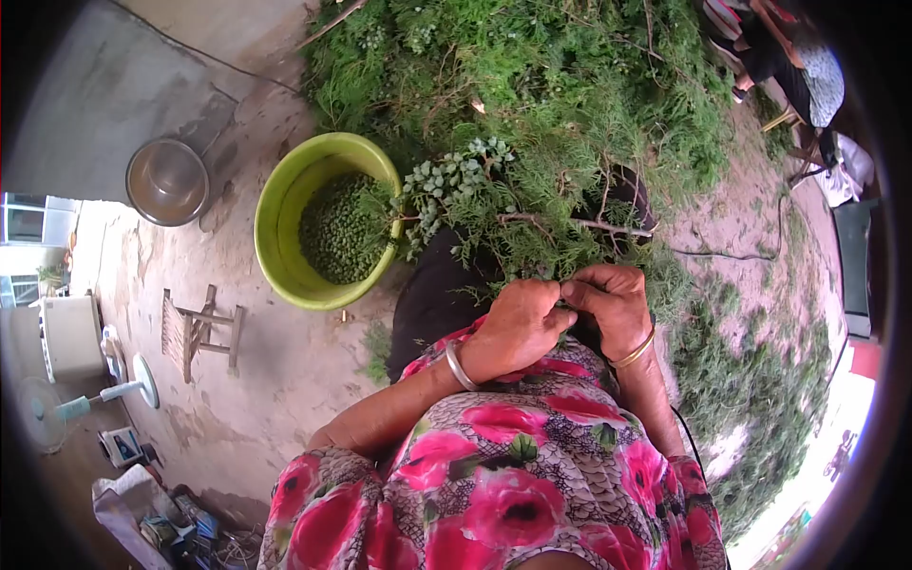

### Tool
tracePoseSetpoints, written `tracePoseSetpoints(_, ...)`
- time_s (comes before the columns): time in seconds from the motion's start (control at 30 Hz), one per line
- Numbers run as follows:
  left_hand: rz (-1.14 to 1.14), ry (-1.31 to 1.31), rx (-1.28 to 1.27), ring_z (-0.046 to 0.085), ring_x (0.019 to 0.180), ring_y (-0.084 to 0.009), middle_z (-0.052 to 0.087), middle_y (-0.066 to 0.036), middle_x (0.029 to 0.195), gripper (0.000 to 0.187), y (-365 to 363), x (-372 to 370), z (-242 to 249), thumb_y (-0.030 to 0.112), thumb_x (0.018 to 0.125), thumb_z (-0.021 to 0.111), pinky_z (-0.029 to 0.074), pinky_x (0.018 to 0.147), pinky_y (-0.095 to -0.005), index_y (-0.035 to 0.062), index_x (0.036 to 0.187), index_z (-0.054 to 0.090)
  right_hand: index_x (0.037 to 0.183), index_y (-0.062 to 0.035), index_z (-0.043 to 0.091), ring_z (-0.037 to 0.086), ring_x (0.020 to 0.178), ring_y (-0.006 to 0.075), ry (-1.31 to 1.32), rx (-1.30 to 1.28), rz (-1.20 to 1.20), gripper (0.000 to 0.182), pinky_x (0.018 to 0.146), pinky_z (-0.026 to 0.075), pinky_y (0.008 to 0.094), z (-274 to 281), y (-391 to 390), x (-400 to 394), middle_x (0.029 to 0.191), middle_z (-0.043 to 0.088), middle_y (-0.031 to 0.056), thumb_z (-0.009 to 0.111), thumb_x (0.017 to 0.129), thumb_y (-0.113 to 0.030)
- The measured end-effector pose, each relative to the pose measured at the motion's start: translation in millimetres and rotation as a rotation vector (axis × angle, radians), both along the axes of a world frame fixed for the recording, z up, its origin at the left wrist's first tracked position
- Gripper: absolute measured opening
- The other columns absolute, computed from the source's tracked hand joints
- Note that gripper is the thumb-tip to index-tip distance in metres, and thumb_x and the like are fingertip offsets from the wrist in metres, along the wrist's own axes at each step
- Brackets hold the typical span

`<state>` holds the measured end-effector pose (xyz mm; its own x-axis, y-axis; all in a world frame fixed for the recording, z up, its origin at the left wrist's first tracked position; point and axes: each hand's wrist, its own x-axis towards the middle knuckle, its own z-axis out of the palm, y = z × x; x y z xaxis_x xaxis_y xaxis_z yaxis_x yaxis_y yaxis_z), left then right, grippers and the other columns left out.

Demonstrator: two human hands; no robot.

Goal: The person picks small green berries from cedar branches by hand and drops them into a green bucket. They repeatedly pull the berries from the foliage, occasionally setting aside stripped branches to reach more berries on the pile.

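My left hand [518, 331], with a silver bangle at the wrist, is closed with its fingers curled in. Beside it my right hand [613, 299], with a gold bangle, is closed with thumb and finger pinched together. The fingertips meet above my lap, and whatever small thing lies between them is hidden. Just beyond the hands, a cut evergreen branch [570, 223] with a brown woody stem lies across my legs. A cluster of pale green cones [456, 180] hangs from it near the rim of a yellow-green tub [275, 223]. Many small green cones [342, 233] lie inside the tub.
A large heap of evergreen branches [513, 66] spreads in front, with more sprigs [760, 380] on the ground at right. A metal basin [166, 182], a small wooden stool [199, 332] and a fan [142, 380] stand at left. Another person [807, 71] sits at the upper right.
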<state>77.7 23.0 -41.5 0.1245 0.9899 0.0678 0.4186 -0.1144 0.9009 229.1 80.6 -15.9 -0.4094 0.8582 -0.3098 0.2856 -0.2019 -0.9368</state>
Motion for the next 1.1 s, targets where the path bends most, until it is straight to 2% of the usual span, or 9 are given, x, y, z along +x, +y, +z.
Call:
tracePoseSetpoints(0.17,-0.054,-0.068,-0.105,0.06,0.054,-0.019,0.058,-0.013,0.06,0.016,-2,-9,10,0.009,0.082,0.064,0.045,0.051,-0.0324,-0.0039,0.08,0.057,0.071,0.0022,0.066,0.048,0.051,0.0047,0.104,-0.204,-0.109,0.012,0.046,0.033,0.0218,-5,-2,-6,0.057,0.057,0.0004,0.066,0.078,-0.007)
tracePoseSetpoints(0.3,-0.108,-0.644,-0.533,0.064,0.07,-0.0115,0.066,-0.009,0.077,0.01,-1,-15,35,0.001,0.088,0.056,0.052,0.062,-0.0261,-0.007,0.092,0.061,0.081,-0.001,0.064,0.046,0.049,0.0081,0.534,-0.65,-0.429,0.011,0.042,0.032,0.0229,-5,5,-9,0.066,0.058,0.0023,0.065,0.085,-0.011)
tracePoseSetpoints(0.4,-0.096,-0.762,-0.615,0.064,0.07,-0.0133,0.066,-0.01,0.078,0.01,-6,-10,29,0.001,0.088,0.056,0.052,0.062,-0.0271,-0.0065,0.093,0.061,0.085,-0.0016,0.063,0.052,0.057,0.0107,0.56,-0.63,-0.373,0.011,0.046,0.039,0.0231,-12,12,4,0.072,0.061,0.0058,0.064,0.087,-0.013)
tracePoseSetpoints(0.47,0.121,-0.906,-0.644,0.061,0.065,-0.0144,0.064,-0.01,0.077,0.008,-8,-9,34,0.0,0.088,0.056,0.05,0.059,-0.0261,-0.0053,0.093,0.06,0.084,-0.0028,0.063,0.048,0.055,0.009,0.703,-0.759,-0.319,0.012,0.04,0.034,0.0211,-5,12,3,0.071,0.059,0.0032,0.065,0.088,-0.014)
tracePoseSetpoints(0.73,0.296,-0.932,-0.618,0.055,0.059,-0.0094,0.061,-0.006,0.071,0.009,-14,-18,21,0.006,0.088,0.06,0.041,0.05,-0.0225,-0.0031,0.086,0.061,0.087,-0.0025,0.063,0.045,0.054,0.0076,0.637,-0.788,-0.467,0.01,0.038,0.03,0.0203,8,10,-4,0.07,0.055,0.0015,0.064,0.088,-0.012)
tracePoseSetpoints(0.83,0.254,-0.89,-0.518,0.056,0.063,-0.0139,0.062,-0.012,0.077,0.015,-21,-32,11,0.01,0.09,0.057,0.043,0.051,-0.0238,-0.0035,0.091,0.061,0.085,-0.0013,0.062,0.046,0.056,0.0078,0.48,-0.654,-0.348,0.012,0.042,0.031,0.0202,8,10,10,0.07,0.053,0.0007,0.065,0.088,-0.013)
tracePoseSetpoints(0.93,0.503,-1.045,-0.459,0.057,0.065,-0.0175,0.064,-0.016,0.081,0.021,-30,-60,17,0.016,0.091,0.059,0.043,0.05,-0.0241,-0.0045,0.093,0.061,0.086,0.003,0.064,0.047,0.057,0.0059,0.136,-0.226,-0.282,0.021,0.045,0.035,0.0189,16,-1,18,0.07,0.058,0.0032,0.059,0.092,-0.017)
tracePoseSetpoints(1.03,0.573,-1.049,-0.479,0.058,0.064,-0.0162,0.065,-0.015,0.082,0.022,-40,-86,33,0.018,0.09,0.062,0.044,0.051,-0.0221,-0.0044,0.089,0.062,0.089,0.0032,0.064,0.046,0.055,0.0059,0.306,-0.249,-0.318,0.021,0.045,0.035,0.0191,34,-14,13,0.07,0.057,0.003,0.059,0.093,-0.017)
tracePoseSetpoints(1.1,0.501,-1.038,-0.527,0.06,0.065,-0.0179,0.065,-0.016,0.083,0.028,-43,-84,41,0.024,0.092,0.058,0.045,0.051,-0.0247,-0.0041,0.093,0.061,0.099,0.0043,0.063,0.053,0.063,0.0081,0.296,-0.063,-0.057,0.026,0.054,0.043,0.0199,43,-21,2,0.077,0.061,0.0056,0.057,0.094,-0.02)
